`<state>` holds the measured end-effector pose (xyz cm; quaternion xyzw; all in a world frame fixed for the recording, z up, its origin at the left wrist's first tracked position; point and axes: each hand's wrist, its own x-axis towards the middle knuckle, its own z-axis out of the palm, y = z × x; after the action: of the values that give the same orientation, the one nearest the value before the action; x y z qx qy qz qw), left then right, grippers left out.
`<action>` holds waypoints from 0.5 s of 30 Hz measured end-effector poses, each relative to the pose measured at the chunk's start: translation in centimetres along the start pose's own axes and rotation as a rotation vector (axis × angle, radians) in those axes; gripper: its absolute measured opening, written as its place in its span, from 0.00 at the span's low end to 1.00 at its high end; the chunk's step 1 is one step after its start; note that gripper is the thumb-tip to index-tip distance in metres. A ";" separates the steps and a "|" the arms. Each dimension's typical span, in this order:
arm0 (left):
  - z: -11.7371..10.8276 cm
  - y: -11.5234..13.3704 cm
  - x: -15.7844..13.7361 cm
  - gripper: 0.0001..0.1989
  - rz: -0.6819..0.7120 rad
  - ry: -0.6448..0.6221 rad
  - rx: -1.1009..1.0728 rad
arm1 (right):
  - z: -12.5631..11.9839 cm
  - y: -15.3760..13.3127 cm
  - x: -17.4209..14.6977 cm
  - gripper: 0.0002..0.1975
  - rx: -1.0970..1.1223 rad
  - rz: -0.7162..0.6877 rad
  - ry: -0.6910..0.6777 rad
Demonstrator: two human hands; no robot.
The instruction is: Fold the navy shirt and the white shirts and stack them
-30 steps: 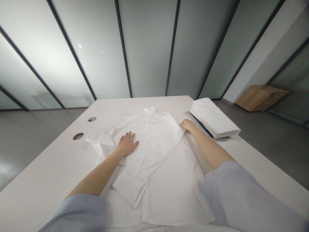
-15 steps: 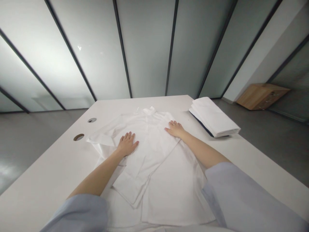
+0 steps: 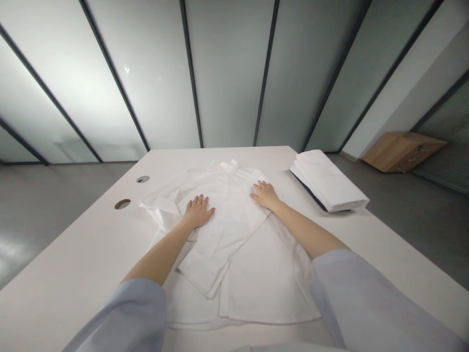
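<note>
A white shirt (image 3: 267,274) lies spread on the white table, its collar toward the far edge and its hem toward me. One sleeve is folded diagonally across the front, with the cuff end near the lower middle. My left hand (image 3: 198,211) rests flat on the left part of the shirt, fingers spread. On the right, near the shoulder, my right hand (image 3: 265,195) lies flat on the cloth, fingers also apart. Neither hand grips the fabric. The left side of the shirt is bunched and wrinkled beyond my left hand.
At the table's right edge lies a stack of folded white cloth (image 3: 331,181) with a dark layer underneath. The white table (image 3: 73,259) has two round holes on its left side. Frosted glass panels (image 3: 230,73) stand behind it. A wooden cabinet (image 3: 399,151) is on the floor at right.
My left hand has slid slightly forward on the shirt. The shirt's hem has shifted a little away from me, showing table in front of it. The view has tilted slightly.
</note>
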<state>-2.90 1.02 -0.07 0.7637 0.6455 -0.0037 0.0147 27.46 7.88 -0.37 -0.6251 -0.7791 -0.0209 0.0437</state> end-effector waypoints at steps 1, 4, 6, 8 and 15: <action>0.0 0.1 0.4 0.34 -0.001 0.003 -0.002 | 0.1 -0.8 -0.6 0.30 0.017 -0.024 -0.013; 0.2 0.2 1.7 0.35 -0.018 0.003 -0.007 | 0.4 -3.3 -2.5 0.31 0.082 -0.061 -0.079; 0.3 0.3 2.6 0.35 -0.022 0.016 -0.015 | 0.5 -4.4 -3.5 0.33 0.108 -0.054 -0.122; 0.4 0.1 3.4 0.34 -0.010 0.050 -0.029 | 0.5 -4.9 -4.1 0.35 0.110 -0.046 -0.144; -0.4 -0.4 4.1 0.26 0.035 0.185 -0.122 | 0.1 -4.3 -2.8 0.34 0.096 -0.062 -0.141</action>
<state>-2.64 5.18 0.26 0.7696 0.6297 0.1063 0.0015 23.89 4.25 -0.63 -0.5977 -0.7993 0.0593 0.0179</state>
